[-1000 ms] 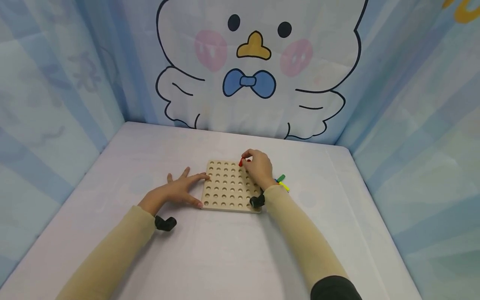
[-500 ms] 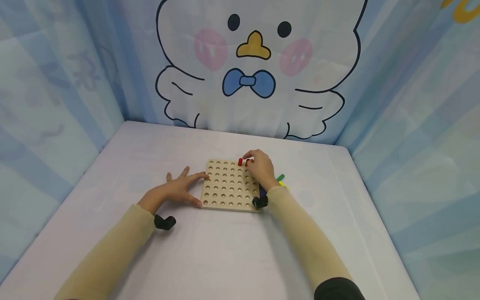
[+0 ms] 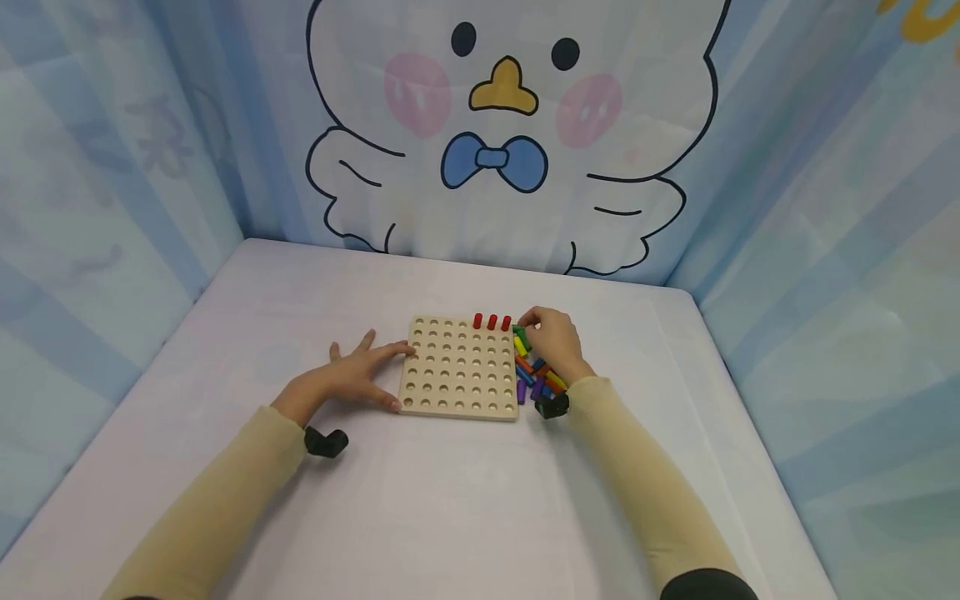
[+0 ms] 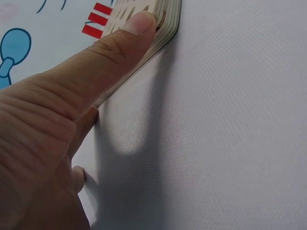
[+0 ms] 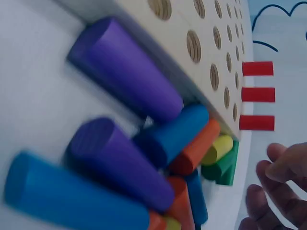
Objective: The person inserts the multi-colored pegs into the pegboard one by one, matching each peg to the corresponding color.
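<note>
A square wooden pegboard [image 3: 459,413] lies on the table, with three red pegs [image 3: 492,322] upright at the right end of its far row. My left hand [image 3: 345,375] rests at the board's left edge, fingers spread; its thumb [image 4: 120,40] touches the near corner. Off the board's far right corner, my right hand [image 3: 557,342] hovers beside the green pegs [image 5: 223,163]. Its fingers are loosely bent, and nothing shows between them in the right wrist view. Loose purple pegs [image 5: 124,69], blue, orange and yellow ones lie heaped along the board's right side.
The white tabletop [image 3: 450,508] spreads around the board. Printed curtains [image 3: 847,250] with a cartoon character close off the back and both sides. A dark wrist mount [image 3: 552,406] sits low over the peg heap.
My right hand has left the far row and moved right, off the board. Three red pegs now stand uncovered there, and the loose peg heap shows more. The left hand stays at the board's edge.
</note>
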Available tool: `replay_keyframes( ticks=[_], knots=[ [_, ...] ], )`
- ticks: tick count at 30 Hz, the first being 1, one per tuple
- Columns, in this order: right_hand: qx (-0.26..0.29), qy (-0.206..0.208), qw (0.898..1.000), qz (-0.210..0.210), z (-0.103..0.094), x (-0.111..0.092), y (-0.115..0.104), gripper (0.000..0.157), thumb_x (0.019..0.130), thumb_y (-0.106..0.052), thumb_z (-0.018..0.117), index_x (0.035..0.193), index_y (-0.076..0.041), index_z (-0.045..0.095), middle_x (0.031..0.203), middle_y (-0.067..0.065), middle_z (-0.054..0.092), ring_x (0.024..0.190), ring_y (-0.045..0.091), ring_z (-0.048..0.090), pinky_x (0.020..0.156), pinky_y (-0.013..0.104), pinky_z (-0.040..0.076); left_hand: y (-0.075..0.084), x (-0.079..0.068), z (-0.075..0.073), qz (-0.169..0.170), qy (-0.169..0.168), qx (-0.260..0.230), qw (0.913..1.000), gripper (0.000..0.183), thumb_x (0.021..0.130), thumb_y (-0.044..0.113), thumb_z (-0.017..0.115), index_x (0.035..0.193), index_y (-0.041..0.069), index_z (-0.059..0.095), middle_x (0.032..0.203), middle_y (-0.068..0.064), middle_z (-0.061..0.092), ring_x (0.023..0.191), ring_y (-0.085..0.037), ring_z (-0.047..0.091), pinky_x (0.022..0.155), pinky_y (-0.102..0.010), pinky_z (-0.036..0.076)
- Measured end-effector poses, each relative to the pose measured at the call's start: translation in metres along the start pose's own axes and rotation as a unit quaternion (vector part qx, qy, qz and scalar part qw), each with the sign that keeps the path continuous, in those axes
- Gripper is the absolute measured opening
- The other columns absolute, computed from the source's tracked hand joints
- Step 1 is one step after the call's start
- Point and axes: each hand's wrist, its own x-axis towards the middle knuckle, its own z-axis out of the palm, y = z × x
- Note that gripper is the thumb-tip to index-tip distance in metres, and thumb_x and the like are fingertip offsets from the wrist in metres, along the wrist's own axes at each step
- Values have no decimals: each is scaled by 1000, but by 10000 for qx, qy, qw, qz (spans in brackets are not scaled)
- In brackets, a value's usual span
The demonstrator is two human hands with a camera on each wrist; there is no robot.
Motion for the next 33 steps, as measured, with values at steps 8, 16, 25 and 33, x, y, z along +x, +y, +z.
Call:
replay_keyframes(
  ticks=[8,16,25,33],
  knots=[
    [-435,-515,9977,105,-20,-17,11,20,102,-16,59,117,-10,72,122,11,72,99,28,62,97,44,55,1,-1,-2,38,-7,-51,10000,103,76,57,87,161,33,33,172,-17,19,158,-48,-13,108,-84,-17],
    [-463,-846,9951,208,-28,-32,18,20,103,-15,60,118,-9,71,118,12,71,97,27,64,94,42,57,0,0,-1,43,1,-34,10000,103,76,58,86,161,32,34,172,-17,20,157,-49,-12,107,-85,-16],
    [-713,-919,9930,204,-33,-47,34,19,101,-15,64,117,-8,72,119,13,71,99,29,62,95,44,56,0,-1,3,104,3,-120,9999,102,77,58,86,161,32,34,173,-14,20,157,-49,-13,107,-84,-17],
    [-563,-705,9958,127,-23,-45,36,24,102,-17,64,123,-9,71,120,14,68,99,29,62,93,44,57,1,-2,1,124,50,-52,9999,102,77,57,86,161,31,33,173,-12,21,157,-49,-11,107,-85,-16]
  ],
)
